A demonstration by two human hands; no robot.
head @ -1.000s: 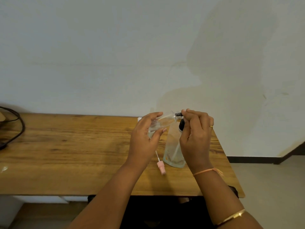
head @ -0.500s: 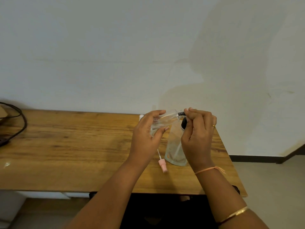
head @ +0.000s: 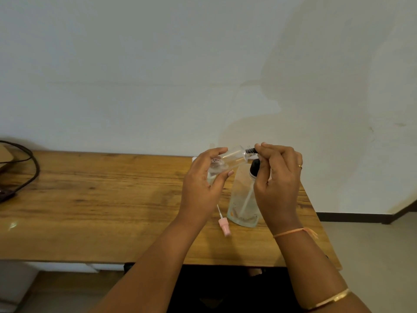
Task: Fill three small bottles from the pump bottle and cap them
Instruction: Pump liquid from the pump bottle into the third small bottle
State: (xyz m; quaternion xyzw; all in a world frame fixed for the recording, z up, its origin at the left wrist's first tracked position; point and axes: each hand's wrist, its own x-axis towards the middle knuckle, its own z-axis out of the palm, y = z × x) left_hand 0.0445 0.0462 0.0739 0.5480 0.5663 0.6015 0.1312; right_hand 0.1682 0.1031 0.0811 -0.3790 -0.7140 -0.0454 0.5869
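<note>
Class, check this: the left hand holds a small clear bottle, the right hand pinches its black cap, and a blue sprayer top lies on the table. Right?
No: the head view shows the sprayer top lying on the table is pink, not blue. The rest holds.

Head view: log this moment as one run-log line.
left hand: holds small bottle tilted | right hand: pinches black cap at its neck | pump bottle: upright on table | pink sprayer: lying on table
</note>
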